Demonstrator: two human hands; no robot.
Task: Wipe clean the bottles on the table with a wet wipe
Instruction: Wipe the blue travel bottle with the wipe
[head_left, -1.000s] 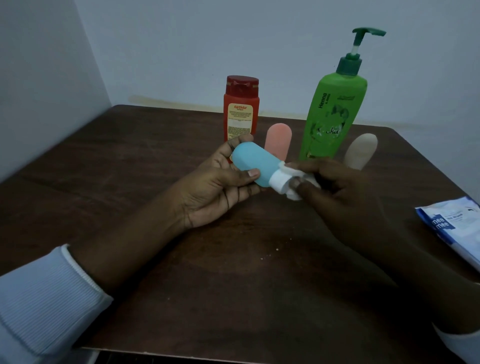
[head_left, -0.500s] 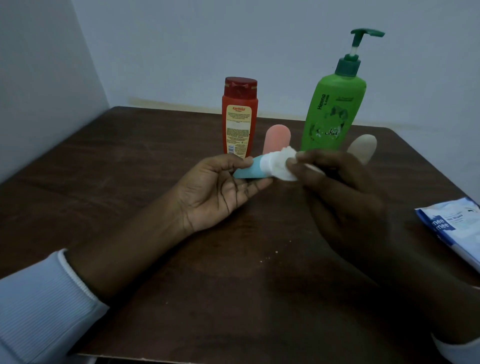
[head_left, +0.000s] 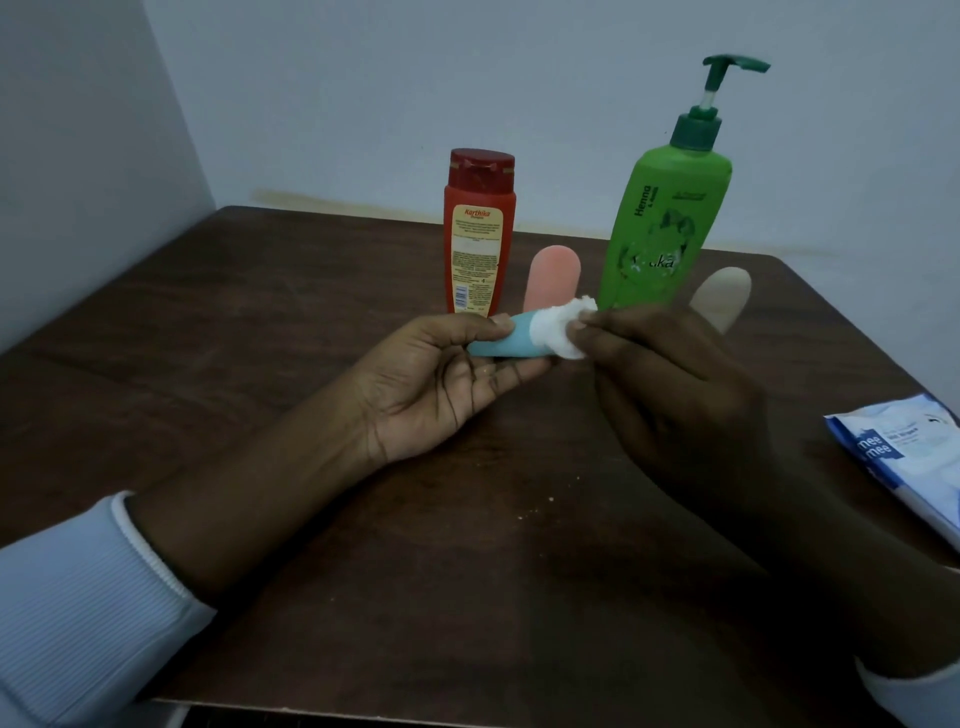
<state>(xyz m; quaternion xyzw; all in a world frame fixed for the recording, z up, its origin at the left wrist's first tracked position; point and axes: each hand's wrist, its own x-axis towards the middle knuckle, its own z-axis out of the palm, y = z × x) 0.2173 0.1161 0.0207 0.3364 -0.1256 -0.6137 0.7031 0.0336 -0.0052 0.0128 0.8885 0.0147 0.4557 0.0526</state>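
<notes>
- The left hand (head_left: 441, 374) is gripping the small blue bottle (head_left: 501, 343) above the table (head_left: 260, 322), thumb curled over it.
- The right hand (head_left: 670, 395) is pinching a white wet wipe (head_left: 558, 327) against the bottle's end.

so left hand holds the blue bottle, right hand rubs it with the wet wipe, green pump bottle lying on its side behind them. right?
Not quite. The head view shows the green pump bottle standing upright, not on its side. The rest holds: the left hand holds the blue bottle, and the right hand pinches the wet wipe against its end.
</notes>
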